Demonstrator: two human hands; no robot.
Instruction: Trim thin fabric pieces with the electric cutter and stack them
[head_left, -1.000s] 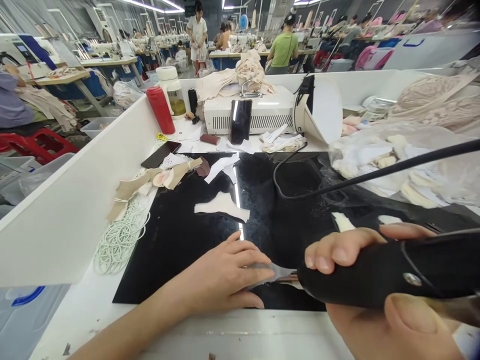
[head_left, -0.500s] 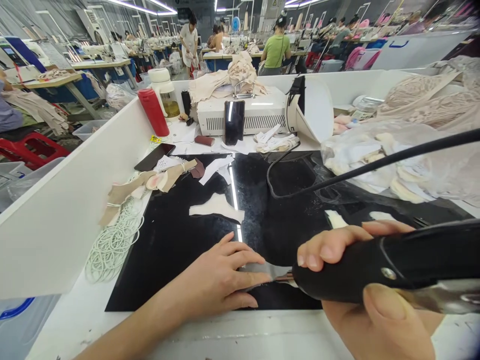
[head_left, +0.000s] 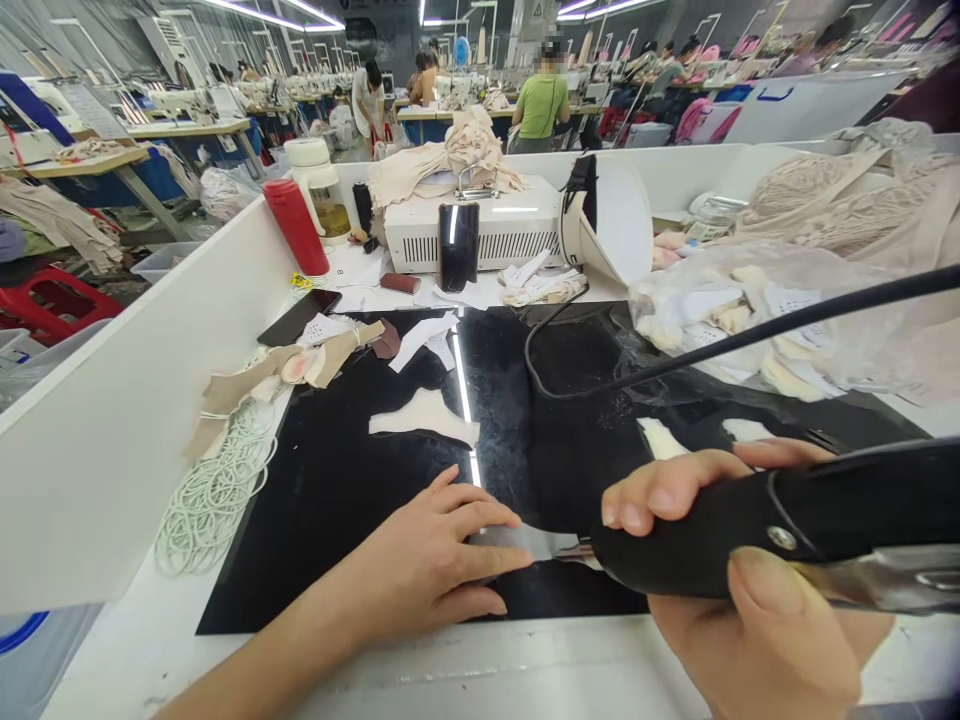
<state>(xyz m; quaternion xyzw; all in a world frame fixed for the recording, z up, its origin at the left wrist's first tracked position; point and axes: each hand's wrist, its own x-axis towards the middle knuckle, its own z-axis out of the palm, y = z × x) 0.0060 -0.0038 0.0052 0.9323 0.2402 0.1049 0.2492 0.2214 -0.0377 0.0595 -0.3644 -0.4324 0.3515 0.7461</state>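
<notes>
Head view: the grey piece (head_left: 525, 540) lies flat on the black mat (head_left: 337, 500) at the lower centre of the frame, between the two hands. The left hand (head_left: 427, 565) comes in from the lower left and rests on the piece's left end, open and flat, fingers spread, gripping nothing. The right hand (head_left: 750, 640), at the lower right, has its grip closed around the black tool (head_left: 750, 530), fingers over the top and thumb on the near side. The tool's long axis runs almost level across the frame, and its metal tip (head_left: 581, 550) points left and seems to meet the piece's right end, near the left fingertips. So the piece lies left of the right grip, on the tool's own line, with its length running the same way. The left hand is the nearer one, being on it. The cord (head_left: 750, 335) crosses the right of the frame above the tool, and a white scrap (head_left: 424, 415) lies farther up the mat, well apart.
</notes>
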